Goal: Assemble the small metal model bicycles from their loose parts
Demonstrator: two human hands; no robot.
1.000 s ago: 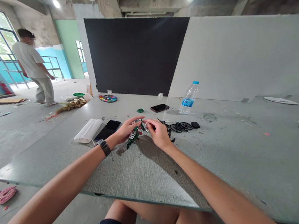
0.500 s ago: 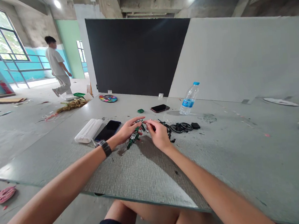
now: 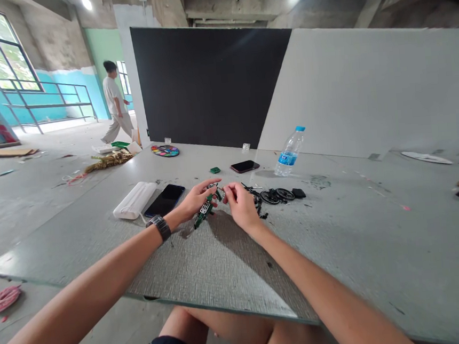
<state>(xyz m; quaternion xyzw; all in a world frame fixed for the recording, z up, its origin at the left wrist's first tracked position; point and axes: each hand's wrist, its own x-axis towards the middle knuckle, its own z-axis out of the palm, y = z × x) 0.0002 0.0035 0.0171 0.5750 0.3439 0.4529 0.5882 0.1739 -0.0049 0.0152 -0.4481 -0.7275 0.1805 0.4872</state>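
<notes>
A small green and black model bike frame (image 3: 204,211) with a white pattern is held in my left hand (image 3: 196,200), its lower end tilted down near the tabletop. My left fingers curl around it, with the index finger stretched along the top. Close beside its upper end, my right hand (image 3: 241,206) pinches thumb and fingertips together. Whatever is between those fingertips is too small to make out. Just beyond my right hand lie small black wheels (image 3: 269,196) with spokes, a black block (image 3: 298,193) and several thin black parts, some partly hidden by the hand.
A phone (image 3: 165,200) and a white device (image 3: 134,200) lie left of my hands. Farther back are a green piece (image 3: 215,170), another phone (image 3: 245,166), a water bottle (image 3: 290,153) and a colourful disc (image 3: 165,151). A person (image 3: 116,104) walks beyond the glass-edged table (image 3: 206,270).
My right hand's fingertips have drawn slightly away from the green frame. My left hand keeps its hold almost unmoved. The person in the background has walked to the right.
</notes>
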